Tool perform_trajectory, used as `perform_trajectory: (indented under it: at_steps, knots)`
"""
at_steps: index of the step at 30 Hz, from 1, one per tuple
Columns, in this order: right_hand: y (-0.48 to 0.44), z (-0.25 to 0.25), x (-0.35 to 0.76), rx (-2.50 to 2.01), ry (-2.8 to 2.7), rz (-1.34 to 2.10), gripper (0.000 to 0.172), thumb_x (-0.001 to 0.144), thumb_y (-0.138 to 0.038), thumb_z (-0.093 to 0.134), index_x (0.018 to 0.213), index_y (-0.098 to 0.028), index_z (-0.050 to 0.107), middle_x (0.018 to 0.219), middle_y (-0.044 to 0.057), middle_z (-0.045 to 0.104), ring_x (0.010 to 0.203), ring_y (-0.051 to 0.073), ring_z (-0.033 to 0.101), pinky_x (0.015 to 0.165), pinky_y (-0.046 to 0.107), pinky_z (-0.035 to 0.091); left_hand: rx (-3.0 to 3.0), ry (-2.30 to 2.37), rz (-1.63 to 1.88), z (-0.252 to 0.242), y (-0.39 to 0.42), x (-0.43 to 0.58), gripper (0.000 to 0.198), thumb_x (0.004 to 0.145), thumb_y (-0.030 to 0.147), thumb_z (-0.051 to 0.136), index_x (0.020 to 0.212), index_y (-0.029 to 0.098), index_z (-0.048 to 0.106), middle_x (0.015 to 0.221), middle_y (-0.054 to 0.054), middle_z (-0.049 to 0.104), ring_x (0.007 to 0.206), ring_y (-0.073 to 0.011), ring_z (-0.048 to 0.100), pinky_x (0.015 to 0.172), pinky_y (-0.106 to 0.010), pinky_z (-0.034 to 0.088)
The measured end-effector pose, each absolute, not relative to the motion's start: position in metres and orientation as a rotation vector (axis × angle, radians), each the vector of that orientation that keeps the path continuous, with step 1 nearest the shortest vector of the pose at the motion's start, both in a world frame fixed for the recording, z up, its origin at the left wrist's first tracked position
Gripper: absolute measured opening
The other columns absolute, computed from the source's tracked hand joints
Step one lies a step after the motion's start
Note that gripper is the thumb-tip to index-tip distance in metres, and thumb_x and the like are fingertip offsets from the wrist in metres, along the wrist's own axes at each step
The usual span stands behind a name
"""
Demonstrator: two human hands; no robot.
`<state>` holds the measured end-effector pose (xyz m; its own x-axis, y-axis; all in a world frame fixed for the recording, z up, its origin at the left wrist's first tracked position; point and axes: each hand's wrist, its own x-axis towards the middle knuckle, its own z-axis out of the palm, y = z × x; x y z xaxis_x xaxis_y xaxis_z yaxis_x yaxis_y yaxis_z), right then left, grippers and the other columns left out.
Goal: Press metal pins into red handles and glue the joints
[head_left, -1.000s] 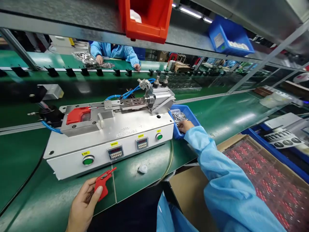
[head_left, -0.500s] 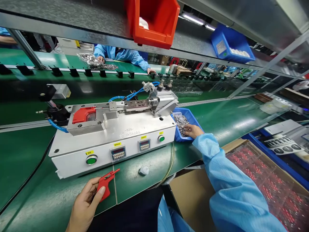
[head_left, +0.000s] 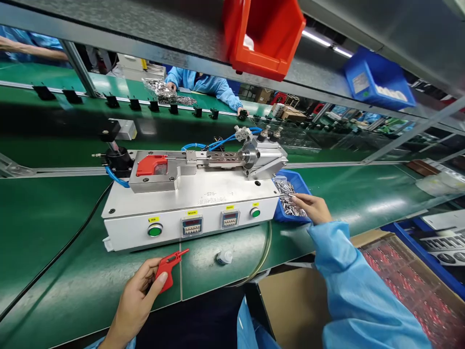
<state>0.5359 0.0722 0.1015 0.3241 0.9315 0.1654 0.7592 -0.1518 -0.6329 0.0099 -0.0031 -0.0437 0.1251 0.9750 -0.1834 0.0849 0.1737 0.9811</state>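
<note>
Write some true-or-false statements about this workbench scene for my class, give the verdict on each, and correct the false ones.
1. The left hand holds a red plastic part. True.
2. The right hand is pressing a green button. False: it reaches over metal pins in a blue bin.
3. The bench machine has two digital displays on its front. True.
4. The blue bin sits on top of the machine. False: it stands beside the machine on the green work surface.
</note>
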Motion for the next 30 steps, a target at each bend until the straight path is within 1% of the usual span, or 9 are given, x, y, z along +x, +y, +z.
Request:
perform_trajectory:
  at_steps: [4, 7, 9, 12, 16, 19, 23, 26, 30]
  knots:
    - [0.064, 0.124, 0.514, -1.868, -1.44, 0.491, 0.076, 0.078, -0.089, 0.077, 0.107, -0.019, 0.086, 0.091, 0.012, 0.08, 0.081, 0.028, 0.077, 0.078, 0.045, 0.068, 1.205, 1.231, 0.895, -0.051, 0.0, 0.006, 0.054, 0.086, 0.069, 0.08, 0.11, 0.021, 0.079, 0.103, -0.009, 0.085, 0.087, -0.0274, 0.081, 0.077, -0.032, 0.07]
    - [0.066, 0.142, 0.487, -1.707, -1.37, 0.65, 0.073, 0.071, -0.086, 0.085, 0.103, -0.02, 0.086, 0.089, 0.011, 0.08, 0.081, 0.027, 0.077, 0.08, 0.044, 0.069, 1.202, 1.22, 0.914, -0.052, 0.0, 0.01, 0.052, 0.089, 0.069, 0.078, 0.11, 0.021, 0.078, 0.103, -0.008, 0.085, 0.085, -0.0264, 0.08, 0.075, -0.032, 0.068]
    - [0.071, 0.154, 0.466, -1.617, -1.367, 0.701, 0.069, 0.069, -0.083, 0.089, 0.099, -0.021, 0.086, 0.09, 0.011, 0.08, 0.082, 0.027, 0.077, 0.079, 0.042, 0.069, 1.183, 1.228, 0.961, -0.049, -0.001, 0.017, 0.049, 0.092, 0.067, 0.075, 0.112, 0.022, 0.077, 0.1, -0.007, 0.084, 0.083, -0.0249, 0.078, 0.074, -0.031, 0.065]
    - [0.088, 0.17, 0.43, -1.499, -1.463, 0.676, 0.06, 0.073, -0.078, 0.091, 0.098, -0.023, 0.086, 0.094, 0.01, 0.081, 0.079, 0.025, 0.077, 0.076, 0.04, 0.068, 1.15, 1.21, 1.037, -0.042, -0.002, 0.029, 0.047, 0.097, 0.065, 0.071, 0.113, 0.022, 0.076, 0.097, -0.006, 0.081, 0.081, -0.0231, 0.074, 0.074, -0.03, 0.061]
    - [0.133, 0.187, 0.367, -1.299, -1.745, 0.598, 0.049, 0.081, -0.071, 0.088, 0.099, -0.025, 0.085, 0.095, 0.008, 0.081, 0.085, 0.025, 0.077, 0.083, 0.039, 0.067, 1.197, 1.167, 1.071, -0.037, 0.007, 0.037, 0.046, 0.1, 0.064, 0.067, 0.109, 0.02, 0.074, 0.09, -0.005, 0.077, 0.077, -0.0199, 0.066, 0.073, -0.03, 0.054]
    - [0.176, 0.19, 0.312, -1.171, -1.898, 0.571, 0.045, 0.085, -0.066, 0.083, 0.096, -0.022, 0.083, 0.094, 0.008, 0.081, 0.085, 0.025, 0.076, 0.085, 0.039, 0.067, 1.222, 1.161, 1.083, -0.039, 0.012, 0.036, 0.049, 0.101, 0.067, 0.064, 0.108, 0.019, 0.073, 0.084, -0.004, 0.072, 0.075, -0.0185, 0.061, 0.071, -0.029, 0.05]
    - [0.229, 0.182, 0.258, -1.128, -2.019, 0.52, 0.027, 0.088, -0.047, 0.075, 0.089, -0.02, 0.079, 0.09, 0.007, 0.08, 0.083, 0.023, 0.075, 0.083, 0.036, 0.065, 1.234, 1.144, 1.094, -0.042, 0.013, 0.035, 0.051, 0.101, 0.068, 0.062, 0.11, 0.018, 0.071, 0.084, -0.003, 0.07, 0.075, -0.0174, 0.058, 0.071, -0.028, 0.047]
    - [0.252, 0.176, 0.242, -1.191, -2.11, 0.441, 0.012, 0.085, -0.029, 0.071, 0.084, -0.02, 0.078, 0.086, 0.004, 0.08, 0.082, 0.021, 0.074, 0.085, 0.036, 0.062, 1.241, 1.118, 1.107, -0.043, 0.014, 0.035, 0.049, 0.103, 0.066, 0.061, 0.11, 0.018, 0.071, 0.088, -0.004, 0.071, 0.077, -0.0174, 0.058, 0.073, -0.028, 0.046]
    - [0.26, 0.173, 0.241, -1.234, -2.158, 0.411, 0.008, 0.083, -0.024, 0.071, 0.082, -0.02, 0.078, 0.084, 0.004, 0.08, 0.08, 0.021, 0.072, 0.082, 0.034, 0.059, 1.234, 1.098, 1.112, -0.041, 0.015, 0.036, 0.048, 0.102, 0.065, 0.062, 0.109, 0.019, 0.071, 0.086, -0.003, 0.07, 0.075, -0.0174, 0.059, 0.071, -0.028, 0.046]
